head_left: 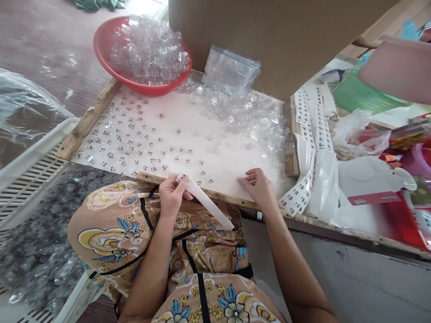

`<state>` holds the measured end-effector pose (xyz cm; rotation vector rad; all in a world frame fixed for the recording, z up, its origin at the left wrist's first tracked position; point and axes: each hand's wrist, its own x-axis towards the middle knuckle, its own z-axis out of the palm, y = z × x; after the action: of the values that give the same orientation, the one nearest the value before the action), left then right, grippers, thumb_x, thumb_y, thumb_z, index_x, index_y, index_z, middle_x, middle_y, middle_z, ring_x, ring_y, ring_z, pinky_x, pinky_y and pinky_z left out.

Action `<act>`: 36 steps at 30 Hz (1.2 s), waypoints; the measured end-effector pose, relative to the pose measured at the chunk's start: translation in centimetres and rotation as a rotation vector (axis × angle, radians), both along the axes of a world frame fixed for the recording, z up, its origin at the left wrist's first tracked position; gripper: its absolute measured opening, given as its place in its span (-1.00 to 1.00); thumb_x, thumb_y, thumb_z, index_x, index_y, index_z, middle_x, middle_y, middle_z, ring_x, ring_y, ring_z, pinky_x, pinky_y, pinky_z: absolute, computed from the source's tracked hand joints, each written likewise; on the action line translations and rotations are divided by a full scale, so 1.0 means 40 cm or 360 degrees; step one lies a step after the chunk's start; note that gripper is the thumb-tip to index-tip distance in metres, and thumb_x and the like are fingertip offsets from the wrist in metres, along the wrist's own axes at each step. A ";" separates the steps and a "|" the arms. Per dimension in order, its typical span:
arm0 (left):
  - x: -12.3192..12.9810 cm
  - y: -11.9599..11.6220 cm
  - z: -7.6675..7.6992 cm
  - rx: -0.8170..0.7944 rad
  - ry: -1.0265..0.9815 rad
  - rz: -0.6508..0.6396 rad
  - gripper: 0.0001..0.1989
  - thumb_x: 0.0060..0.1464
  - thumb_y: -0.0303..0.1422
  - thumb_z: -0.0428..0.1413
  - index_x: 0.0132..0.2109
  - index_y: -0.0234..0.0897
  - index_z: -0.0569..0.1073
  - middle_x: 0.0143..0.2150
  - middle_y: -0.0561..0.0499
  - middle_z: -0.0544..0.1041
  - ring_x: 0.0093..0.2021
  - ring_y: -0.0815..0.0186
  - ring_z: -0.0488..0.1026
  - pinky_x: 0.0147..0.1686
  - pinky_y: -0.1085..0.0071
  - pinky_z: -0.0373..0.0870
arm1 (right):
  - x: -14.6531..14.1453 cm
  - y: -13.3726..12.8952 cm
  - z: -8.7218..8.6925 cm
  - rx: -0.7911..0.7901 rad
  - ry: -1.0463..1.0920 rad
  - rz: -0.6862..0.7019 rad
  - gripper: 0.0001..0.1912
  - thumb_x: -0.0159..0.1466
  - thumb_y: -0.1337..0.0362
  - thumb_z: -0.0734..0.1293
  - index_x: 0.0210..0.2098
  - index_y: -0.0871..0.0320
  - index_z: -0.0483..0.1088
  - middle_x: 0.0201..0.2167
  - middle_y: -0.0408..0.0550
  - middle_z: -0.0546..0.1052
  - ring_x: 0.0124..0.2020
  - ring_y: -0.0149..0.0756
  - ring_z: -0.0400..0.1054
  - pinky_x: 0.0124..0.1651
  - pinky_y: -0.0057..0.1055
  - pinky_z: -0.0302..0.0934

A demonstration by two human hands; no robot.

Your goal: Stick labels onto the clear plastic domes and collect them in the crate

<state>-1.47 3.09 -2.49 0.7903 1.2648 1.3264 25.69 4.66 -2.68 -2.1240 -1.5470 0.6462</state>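
My left hand is closed on a white sticker strip, which hangs down to the right across my lap. At the strip's top end, by my thumb, a small dark print shows. My right hand is pinched just above the white work surface, with a tiny dark-printed sticker at its fingertips. Clear round plastic pieces lie heaped over the back and right of the surface. On the left, small dark prints are spread in loose rows, seemingly on clear pieces that are hard to make out.
A red basin heaped with clear pieces stands at the back left. Wooden edging frames the surface. Printed sticker strips lie at right, near a green basket. A cardboard box rises behind; a white crate is left.
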 end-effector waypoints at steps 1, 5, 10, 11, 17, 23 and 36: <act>0.000 0.000 -0.001 0.0006 0.0003 -0.0001 -0.71 0.02 -0.17 0.26 -0.44 -0.29 0.44 -0.65 0.16 0.41 -0.75 0.45 0.38 -0.75 0.59 0.28 | -0.008 -0.007 0.008 -0.0038 0.0038 0.0042 -0.71 0.12 0.08 0.37 -0.23 0.09 0.36 -0.42 -0.09 0.56 -0.43 -0.24 0.40 -0.29 -0.29 0.24; 0.001 -0.001 -0.003 0.0002 0.0011 0.0011 -0.71 0.02 -0.17 0.25 -0.44 -0.29 0.43 -0.65 0.17 0.41 -0.75 0.45 0.38 -0.74 0.60 0.27 | -0.064 -0.018 0.032 -0.0114 0.0221 0.0308 -0.78 0.17 0.10 0.36 -0.28 0.08 0.37 -0.46 -0.12 0.54 -0.42 -0.26 0.41 -0.30 -0.32 0.25; 0.001 0.001 0.000 -0.0006 0.0011 0.0006 -0.69 0.00 -0.14 0.26 -0.44 -0.29 0.43 -0.65 0.17 0.41 -0.76 0.44 0.37 -0.76 0.58 0.28 | -0.102 0.003 0.022 0.0202 -0.0002 0.0475 -0.79 0.21 0.13 0.35 -0.22 0.10 0.43 -0.22 0.01 0.48 -0.33 -0.23 0.41 -0.25 -0.27 0.28; 0.001 0.002 0.001 -0.0004 0.0012 0.0010 -0.69 0.00 -0.14 0.26 -0.44 -0.29 0.43 -0.65 0.17 0.41 -0.76 0.44 0.38 -0.76 0.58 0.28 | -0.102 0.006 0.017 0.0222 -0.0063 0.0525 -0.80 0.22 0.16 0.33 -0.20 0.11 0.44 -0.19 0.02 0.45 -0.31 -0.22 0.41 -0.22 -0.25 0.28; 0.000 0.001 -0.001 -0.0013 0.0008 0.0001 -0.69 0.01 -0.13 0.26 -0.43 -0.29 0.43 -0.65 0.16 0.41 -0.76 0.44 0.38 -0.76 0.59 0.28 | -0.092 0.007 -0.005 0.0312 -0.0188 0.0622 -0.83 0.29 0.26 0.23 -0.20 0.13 0.43 -0.21 0.07 0.43 -0.27 -0.18 0.40 -0.15 -0.22 0.30; 0.000 0.000 0.001 -0.0007 -0.0006 0.0007 -0.70 0.01 -0.15 0.26 -0.44 -0.29 0.43 -0.65 0.17 0.41 -0.75 0.44 0.38 -0.76 0.59 0.28 | -0.070 0.003 0.004 0.0256 -0.0222 0.0545 -0.79 0.31 0.24 0.18 -0.15 0.15 0.39 -0.25 0.10 0.49 -0.26 -0.12 0.40 -0.17 -0.19 0.28; 0.002 -0.001 0.010 -0.0033 0.0002 0.0002 -0.69 0.01 -0.17 0.27 -0.45 -0.30 0.41 -0.67 0.18 0.39 -0.75 0.47 0.36 -0.73 0.61 0.24 | 0.005 -0.005 0.011 -0.0038 0.0056 0.0081 -0.76 0.19 0.13 0.26 -0.27 0.15 0.44 -0.26 0.05 0.52 -0.39 -0.26 0.38 -0.26 -0.27 0.26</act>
<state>-1.40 3.06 -2.08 0.7762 1.2781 1.3120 25.87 4.46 -2.26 -2.0848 -1.5865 0.7190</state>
